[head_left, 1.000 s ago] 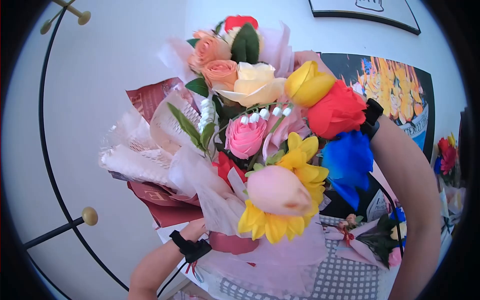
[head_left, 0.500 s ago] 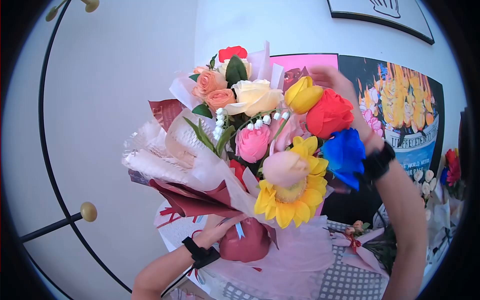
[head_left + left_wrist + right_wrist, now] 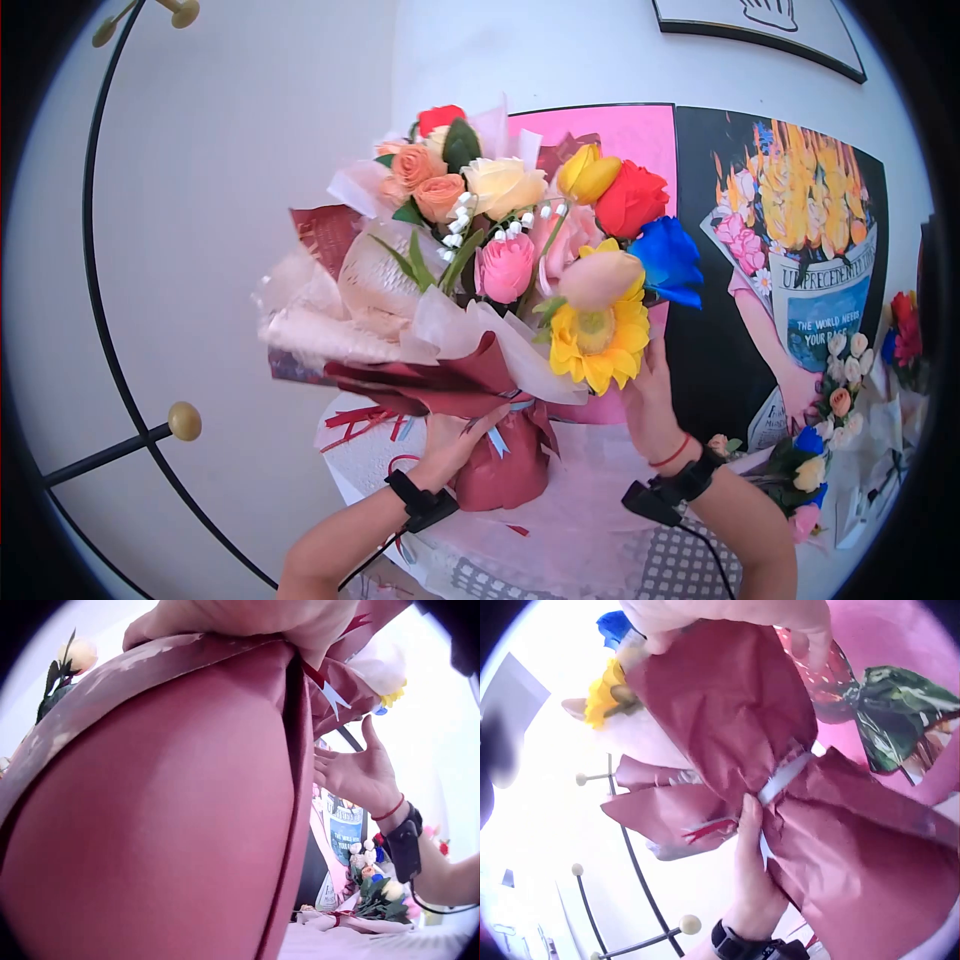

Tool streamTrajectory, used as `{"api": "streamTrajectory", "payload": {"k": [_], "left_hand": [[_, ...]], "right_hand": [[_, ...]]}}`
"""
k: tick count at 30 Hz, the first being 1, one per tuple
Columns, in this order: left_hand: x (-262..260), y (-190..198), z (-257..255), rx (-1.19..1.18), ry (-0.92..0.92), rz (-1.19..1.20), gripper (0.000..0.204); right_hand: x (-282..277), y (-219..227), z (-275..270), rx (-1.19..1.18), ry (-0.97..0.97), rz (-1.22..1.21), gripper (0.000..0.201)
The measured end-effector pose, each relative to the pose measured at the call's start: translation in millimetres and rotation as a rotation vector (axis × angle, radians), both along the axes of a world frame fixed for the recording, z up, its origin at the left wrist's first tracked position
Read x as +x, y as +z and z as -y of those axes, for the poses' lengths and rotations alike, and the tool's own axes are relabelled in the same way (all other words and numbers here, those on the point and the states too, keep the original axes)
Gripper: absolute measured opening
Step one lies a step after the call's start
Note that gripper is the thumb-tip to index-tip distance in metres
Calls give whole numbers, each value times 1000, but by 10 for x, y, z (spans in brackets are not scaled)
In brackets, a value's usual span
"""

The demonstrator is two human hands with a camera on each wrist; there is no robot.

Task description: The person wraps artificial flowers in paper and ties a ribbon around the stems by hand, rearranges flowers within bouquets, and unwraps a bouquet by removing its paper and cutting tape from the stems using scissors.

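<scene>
In the head view a bouquet in maroon wrapping paper [image 3: 500,470] stands tilted over the table, a pale blue ribbon round its neck. My left hand [image 3: 450,440] grips that neck, its thumb beside the ribbon [image 3: 784,780] in the right wrist view. My right hand [image 3: 655,410] is at the bouquet's right side, below the sunflower [image 3: 597,335]. Its fingers look extended in the left wrist view, where the hand [image 3: 364,772] is palm up. The right wrist view has my right hand [image 3: 727,615] against the upper edge of the maroon wrapper [image 3: 727,697].
Behind stand a pink panel [image 3: 620,135] and a black poster [image 3: 700,300]. More small bouquets with blue and cream flowers [image 3: 808,473] are at the right. Sheer pink material [image 3: 600,480] covers part of the checked cloth [image 3: 690,565]. A black rack [image 3: 90,250] is at the left.
My right hand has come down from behind the upper flowers to the bouquet's lower right side. The bouquet has turned a little, while my left hand keeps its grip at the neck.
</scene>
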State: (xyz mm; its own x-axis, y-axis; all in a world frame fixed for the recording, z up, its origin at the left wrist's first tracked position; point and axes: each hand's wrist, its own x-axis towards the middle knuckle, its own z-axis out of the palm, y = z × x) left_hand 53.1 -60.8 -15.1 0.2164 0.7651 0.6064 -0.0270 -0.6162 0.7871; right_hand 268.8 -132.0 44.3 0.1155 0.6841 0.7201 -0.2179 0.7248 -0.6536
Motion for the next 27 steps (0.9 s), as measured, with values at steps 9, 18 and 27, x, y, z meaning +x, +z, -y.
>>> {"api": "streamTrajectory", "payload": {"k": [9,18,27], "left_hand": [[6,-387,-232,127,-130,-225,28],[-70,333,323,55,-154,-328,30],[-604,1293,1210,634,-395,-378,8]], "right_hand": [[-241,-361,-153,-261,68,634,54],[-123,-468,-289,-394,228,464,65],[5,-600,-404,-213,-91,458,59]]}}
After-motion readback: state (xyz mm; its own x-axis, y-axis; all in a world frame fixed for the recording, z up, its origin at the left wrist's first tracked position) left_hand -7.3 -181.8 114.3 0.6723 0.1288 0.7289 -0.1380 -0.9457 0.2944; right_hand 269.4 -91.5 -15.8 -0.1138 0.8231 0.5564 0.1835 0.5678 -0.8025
